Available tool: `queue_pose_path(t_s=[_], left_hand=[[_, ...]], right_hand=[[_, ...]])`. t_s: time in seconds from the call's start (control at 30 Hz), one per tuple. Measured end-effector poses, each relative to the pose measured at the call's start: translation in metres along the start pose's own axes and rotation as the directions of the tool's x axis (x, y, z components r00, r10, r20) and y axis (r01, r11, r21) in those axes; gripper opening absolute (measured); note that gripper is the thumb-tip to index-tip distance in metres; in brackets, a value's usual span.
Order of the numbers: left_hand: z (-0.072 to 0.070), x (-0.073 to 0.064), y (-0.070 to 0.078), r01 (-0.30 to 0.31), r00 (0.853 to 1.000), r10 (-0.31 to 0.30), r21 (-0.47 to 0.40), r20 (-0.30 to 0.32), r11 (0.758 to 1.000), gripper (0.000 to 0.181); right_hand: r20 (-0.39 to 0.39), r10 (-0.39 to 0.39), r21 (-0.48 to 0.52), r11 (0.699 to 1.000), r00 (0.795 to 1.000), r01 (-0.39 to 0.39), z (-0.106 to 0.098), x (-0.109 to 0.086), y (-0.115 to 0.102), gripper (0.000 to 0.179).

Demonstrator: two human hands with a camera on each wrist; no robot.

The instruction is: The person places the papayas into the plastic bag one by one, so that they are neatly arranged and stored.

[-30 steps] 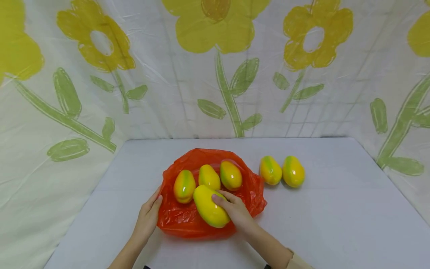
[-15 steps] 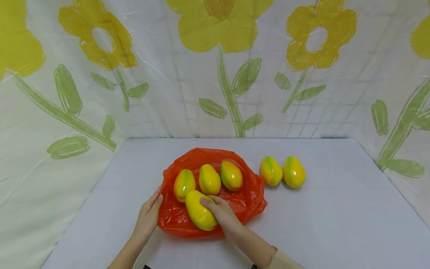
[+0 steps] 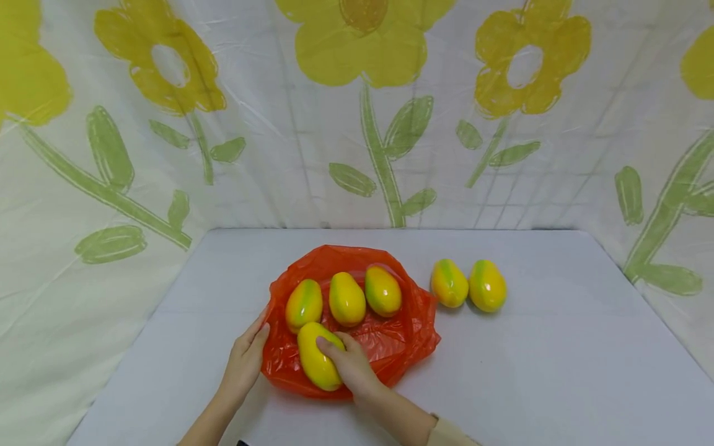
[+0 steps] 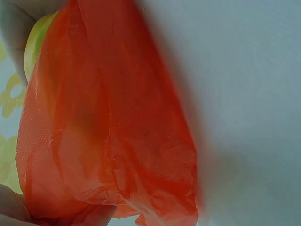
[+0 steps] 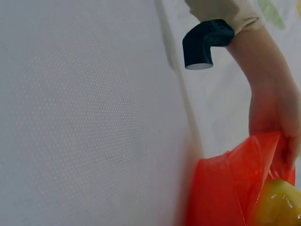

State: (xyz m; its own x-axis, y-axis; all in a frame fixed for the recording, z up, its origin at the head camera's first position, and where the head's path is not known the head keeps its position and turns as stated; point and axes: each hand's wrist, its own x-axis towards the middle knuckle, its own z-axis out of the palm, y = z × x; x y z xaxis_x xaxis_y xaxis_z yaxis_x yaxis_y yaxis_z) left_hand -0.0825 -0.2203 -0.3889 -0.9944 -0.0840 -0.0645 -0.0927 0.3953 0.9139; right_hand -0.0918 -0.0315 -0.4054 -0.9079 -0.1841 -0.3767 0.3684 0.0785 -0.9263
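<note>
In the head view a red plastic bag (image 3: 385,347) lies spread open on the table. Three yellow mangoes with green streaks sit inside: a left mango (image 3: 304,303), a middle mango (image 3: 347,299) and a right mango (image 3: 383,291). My right hand (image 3: 351,365) grips another mango (image 3: 319,356) over the near left part of the bag, thumb on top. My left hand (image 3: 248,353) holds the bag's left edge between thumb and fingers. The left wrist view shows the bag's outer side (image 4: 108,117) close up, hiding most of its contents.
Two more mangoes, one (image 3: 449,283) beside another (image 3: 488,285), lie on the white table (image 3: 530,371) to the right of the bag. Behind the table hangs a sheet (image 3: 268,155) printed with yellow flowers. A dark wrist device (image 5: 204,42) sits by the left sleeve.
My right hand has carried its mango leftward and slightly nearer, to just below the left mango. The left hand has stayed at the bag's edge.
</note>
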Motion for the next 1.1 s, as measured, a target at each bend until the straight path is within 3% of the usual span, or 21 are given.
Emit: queue_pose_path(t_s=[0.27,0.43,0.8,0.93,1.1], left_hand=[[0.001,0.002,-0.003,-0.011,1.0,0.011,0.007,0.022,1.0,0.049],[0.002,0.002,-0.003,-0.012,1.0,0.012,0.016,0.027,1.0,0.049],[0.003,0.002,-0.001,0.008,1.0,-0.008,0.015,0.026,1.0,0.05],[0.004,0.001,0.0,0.009,1.0,-0.009,0.018,0.026,1.0,0.05],[0.003,0.001,0.0,-0.009,1.0,0.008,0.027,0.016,1.0,0.05]], right_hand=[[-0.068,-0.034,0.012,0.999,0.997,0.035,0.015,0.002,0.006,0.077],[-0.112,-0.097,0.016,0.995,0.989,0.1,0.024,0.004,0.008,0.075],[-0.217,-0.222,-0.05,0.975,0.951,0.216,0.048,0.012,0.013,0.073],[-0.224,-0.267,-0.103,0.963,0.937,0.25,0.053,0.014,0.016,0.076],[-0.199,-0.277,-0.129,0.958,0.94,0.255,0.053,0.015,0.017,0.077]])
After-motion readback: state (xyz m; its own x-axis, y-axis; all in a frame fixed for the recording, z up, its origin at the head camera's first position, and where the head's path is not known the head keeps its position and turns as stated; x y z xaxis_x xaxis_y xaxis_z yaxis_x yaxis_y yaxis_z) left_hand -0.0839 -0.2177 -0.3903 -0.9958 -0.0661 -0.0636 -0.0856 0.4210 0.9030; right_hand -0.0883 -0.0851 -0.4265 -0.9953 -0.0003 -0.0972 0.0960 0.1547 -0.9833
